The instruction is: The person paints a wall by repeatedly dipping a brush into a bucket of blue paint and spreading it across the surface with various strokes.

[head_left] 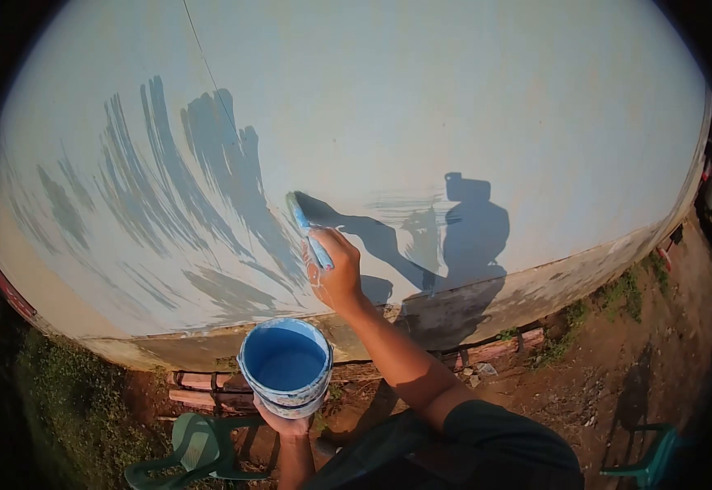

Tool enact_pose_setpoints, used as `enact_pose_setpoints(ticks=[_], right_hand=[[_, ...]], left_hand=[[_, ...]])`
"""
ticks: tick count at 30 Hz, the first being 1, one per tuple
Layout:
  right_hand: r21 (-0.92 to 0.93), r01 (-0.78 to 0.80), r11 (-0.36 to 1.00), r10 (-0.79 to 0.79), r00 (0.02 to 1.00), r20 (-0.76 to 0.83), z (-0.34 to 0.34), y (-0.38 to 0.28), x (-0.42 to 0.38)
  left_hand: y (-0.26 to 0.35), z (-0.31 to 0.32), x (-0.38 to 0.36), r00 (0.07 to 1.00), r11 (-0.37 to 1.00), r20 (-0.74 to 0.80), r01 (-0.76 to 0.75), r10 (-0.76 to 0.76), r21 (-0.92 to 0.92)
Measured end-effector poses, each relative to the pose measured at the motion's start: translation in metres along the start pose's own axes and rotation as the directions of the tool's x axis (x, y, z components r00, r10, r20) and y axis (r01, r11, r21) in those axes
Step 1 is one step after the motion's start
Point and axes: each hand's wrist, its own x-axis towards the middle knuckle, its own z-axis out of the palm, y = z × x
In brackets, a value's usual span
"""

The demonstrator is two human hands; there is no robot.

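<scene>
paintbrush [307, 229], blue-coated flat bristles pressed to pale plastered wall [454, 98]; right hand [338, 273] clenched round its handle. left hand [286, 423] grips from below a round plastic paint bucket [285, 366], blue paint inside, rim smeared. streaky blue strokes [168, 171] fan across wall, left of brush.

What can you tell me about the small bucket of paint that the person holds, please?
The bucket is small, round and open at the top, with a pale rim smeared with blue. It looks like plastic. Blue paint lies inside it and coats its inner wall. It is held nearly upright, tipped slightly, below the painted wall and above the ground. The left hand grips it from underneath; nothing else touches it.
</scene>
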Motion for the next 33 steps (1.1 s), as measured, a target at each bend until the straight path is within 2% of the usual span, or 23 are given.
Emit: enact_pose_setpoints(ticks=[2,3,4,6,8,9,10,11,12,13,14,15,16,17,18,22,24,26,27,28,30,31,33], right_hand=[[0.08,0.075,0.994,-0.086,0.985,0.151,0.01,0.005,0.001],[0.019,0.066,0.998,-0.069,0.982,0.177,0.001,0.01,0.0],[0.015,0.068,0.998,-0.069,0.982,0.176,-0.011,0.017,-0.003],[0.002,-0.072,0.997,0.072,0.997,0.016,-0.039,0.033,-0.007],[-0.249,0.075,0.966,-0.135,0.963,-0.233,-0.063,0.046,-0.004],[-0.315,0.033,0.949,-0.136,0.941,-0.31,-0.072,0.049,-0.005],[-0.375,-0.018,0.927,-0.139,0.912,-0.386,-0.077,0.049,-0.006],[-0.268,-0.043,0.962,-0.083,0.892,-0.444,-0.075,0.054,-0.007],[-0.26,-0.053,0.964,-0.072,0.891,-0.448,-0.07,0.055,-0.015],[-0.297,-0.073,0.952,-0.044,0.928,-0.369,-0.064,0.042,-0.012],[-0.335,-0.085,0.938,-0.015,0.958,-0.286,-0.056,0.033,-0.011],[-0.386,0.027,0.922,-0.121,0.967,-0.222,-0.04,0.035,-0.015],[-0.379,0.026,0.925,-0.118,0.968,-0.222,-0.026,0.026,-0.018],[-0.198,0.014,0.98,-0.024,0.998,-0.05,-0.012,0.013,-0.023],[-0.019,-0.036,0.999,0.038,0.99,0.139,0.0,0.003,-0.029],[0.068,0.06,0.996,-0.08,0.933,0.35,0.019,0.017,-0.041],[-0.067,0.109,0.992,-0.101,0.988,0.115,-0.01,0.031,-0.029],[0.191,-0.299,0.935,0.327,0.936,-0.133,-0.039,0.087,-0.036],[-0.058,-0.094,0.994,0.078,0.971,-0.225,-0.065,0.086,-0.03],[-0.311,0.109,0.944,-0.191,0.95,-0.248,-0.086,0.079,-0.022],[-0.334,-0.14,0.932,-0.043,0.873,-0.486,-0.099,0.054,-0.01],[-0.332,-0.122,0.936,-0.059,0.872,-0.486,-0.097,0.049,-0.007],[-0.132,-0.267,0.955,0.142,0.797,-0.586,-0.084,0.045,-0.012]], left_hand=[[-0.001,0.002,0.0,0.998,0.997,0.048,0.037,-0.034,-0.064],[-0.005,-0.005,-0.001,0.992,0.986,0.129,-0.025,0.004,0.166],[-0.004,-0.003,-0.001,0.992,0.986,0.13,-0.021,0.0,0.165],[-0.001,0.007,0.007,0.996,0.999,0.086,0.022,-0.019,-0.035],[0.001,0.01,0.009,0.995,0.996,0.078,0.069,-0.064,-0.063],[0.003,0.012,0.009,0.992,0.99,0.067,0.116,-0.11,-0.083],[-0.005,0.015,0.011,0.883,0.946,0.41,0.104,-0.229,0.305],[-0.002,0.008,0.013,0.886,0.945,0.404,0.1,-0.227,0.31],[0.004,-0.001,0.017,0.955,0.97,0.259,0.087,-0.146,0.227],[0.01,-0.004,0.021,0.992,0.988,0.104,0.055,-0.071,0.147],[0.015,-0.007,0.024,0.992,0.986,0.106,0.047,-0.064,0.157],[0.018,-0.01,0.026,0.996,0.994,0.076,0.03,-0.038,0.105],[0.022,-0.014,0.028,0.999,0.999,0.042,0.011,-0.013,0.048],[0.026,-0.018,0.028,0.991,0.963,0.123,0.016,-0.051,0.271],[0.031,-0.021,0.028,0.992,0.964,0.117,0.013,-0.045,0.265],[0.045,-0.022,0.041,0.995,0.967,0.08,0.037,-0.059,0.253],[0.052,-0.028,0.053,0.994,0.954,0.099,0.016,-0.048,0.3],[0.056,-0.018,0.058,0.994,0.967,0.09,0.042,-0.066,0.251],[0.06,-0.016,0.063,0.992,0.958,0.087,0.06,-0.088,0.281],[0.064,-0.016,0.069,0.99,0.947,0.087,0.075,-0.107,0.312],[0.073,-0.021,0.081,0.988,0.961,0.098,0.087,-0.117,0.264],[0.077,-0.014,0.084,0.984,0.96,0.106,0.114,-0.145,0.255],[0.089,-0.017,0.096,0.983,0.95,0.094,0.125,-0.157,0.285]])
